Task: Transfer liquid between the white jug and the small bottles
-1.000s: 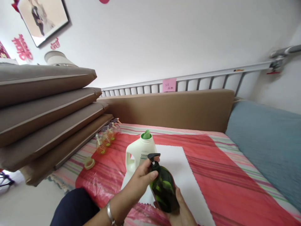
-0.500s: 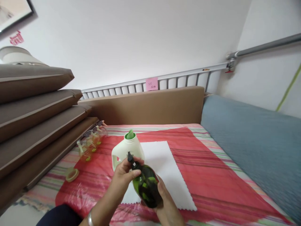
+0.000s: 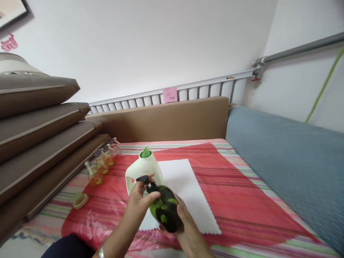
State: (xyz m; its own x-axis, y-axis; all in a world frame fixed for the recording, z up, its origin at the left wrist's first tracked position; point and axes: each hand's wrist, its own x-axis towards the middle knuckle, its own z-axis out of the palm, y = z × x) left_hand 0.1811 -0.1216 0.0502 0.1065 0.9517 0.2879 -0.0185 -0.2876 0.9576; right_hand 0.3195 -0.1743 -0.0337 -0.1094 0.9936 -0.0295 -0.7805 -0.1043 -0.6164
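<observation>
A dark green pump bottle (image 3: 167, 208) is held tilted between my two hands, its black pump head (image 3: 143, 179) pointing up and to the left. My left hand (image 3: 142, 195) has its fingers wrapped round the neck and pump, thumb across the collar. My right hand (image 3: 186, 224) grips the lower body of the bottle from the right. Just behind stands a pale green jug (image 3: 146, 168) with a side handle and a green spout in its uncapped mouth. Under both lies a white scalloped-edge sheet (image 3: 188, 190). A pale round cap (image 3: 80, 200) rests to the left.
Several clear pump bottles (image 3: 94, 172) line the left side, beside stacked brown cushions (image 3: 51, 132). Red plastic film (image 3: 236, 193) covers the striped cloth. A brown board (image 3: 161, 122) stands at the back, and a blue-grey padded block (image 3: 285, 150) runs along the right.
The pump head has turned so its nozzle now points more to the left, with my left fingers shifting round it. The whole view has shifted slightly.
</observation>
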